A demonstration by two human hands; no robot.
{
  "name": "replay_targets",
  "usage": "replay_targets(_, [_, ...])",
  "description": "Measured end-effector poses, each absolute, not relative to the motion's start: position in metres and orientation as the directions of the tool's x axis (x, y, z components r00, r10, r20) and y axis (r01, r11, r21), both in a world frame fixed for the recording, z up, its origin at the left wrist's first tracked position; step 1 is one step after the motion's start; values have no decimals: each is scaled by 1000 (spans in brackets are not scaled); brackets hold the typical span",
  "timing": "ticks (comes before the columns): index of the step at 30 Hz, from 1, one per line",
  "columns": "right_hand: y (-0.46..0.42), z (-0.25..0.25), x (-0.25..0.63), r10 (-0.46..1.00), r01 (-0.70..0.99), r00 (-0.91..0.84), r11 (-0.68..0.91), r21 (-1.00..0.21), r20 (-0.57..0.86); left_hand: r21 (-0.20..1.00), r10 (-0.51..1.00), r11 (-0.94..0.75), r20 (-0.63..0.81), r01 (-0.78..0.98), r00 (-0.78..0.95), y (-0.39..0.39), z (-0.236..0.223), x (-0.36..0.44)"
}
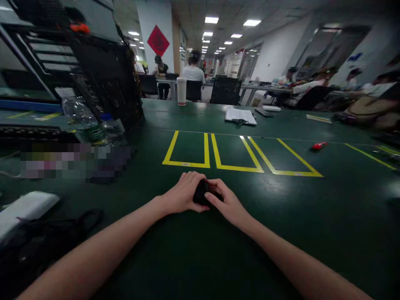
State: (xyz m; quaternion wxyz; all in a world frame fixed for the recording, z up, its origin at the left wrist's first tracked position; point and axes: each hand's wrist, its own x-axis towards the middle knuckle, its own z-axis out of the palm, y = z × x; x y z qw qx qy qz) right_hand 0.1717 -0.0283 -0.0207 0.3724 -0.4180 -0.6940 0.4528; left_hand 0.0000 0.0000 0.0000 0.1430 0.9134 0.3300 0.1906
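I had my left hand [187, 191] curled firmly around a small black object [200, 193], its thumb along the near side, while my right hand [227, 204] closed on the object's right side with thumb and fingers. From my feed I could not tell whether the object touched the green table [175, 258] or was held just above it. Beyond the object, three yellow tape outlines [240, 169] ran side by side, the leftmost nearly straight ahead of it. A clipboard with papers [240, 115] lay farther off and to its right, and a white cup [181, 91] stood farther off and slightly to its left. A red item [319, 146] lay well to its right; clear plastic bottles [89, 127] stood well to its left.
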Motion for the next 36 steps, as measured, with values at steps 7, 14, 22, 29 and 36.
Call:
replay_targets(7, [-29, -19, 175, 887, 168, -422, 278, -946, 186, 410, 664, -730, 240, 547, 708, 2, -2, 1])
replay_targets(14, [-29, -18, 174, 930, 216, -344, 214, -953, 131, 432, 663, -727, 240, 534, 709, 2, -1, 2])
replay_targets(22, [-29, -15, 177, 892, 234, -417, 291, -928, 174, 442, 668, -719, 228, 536, 708, 1, 0, 1])
replay_targets(29, [-28, -17, 175, 925, 208, -349, 235, -949, 153, 432, 667, -723, 233, 539, 707, 1, 1, 1])
replay_targets(36, [-28, -14, 176, 920, 286, -373, 238, -928, 121, 434, 659, -729, 231, 530, 716, 1, 2, 0])
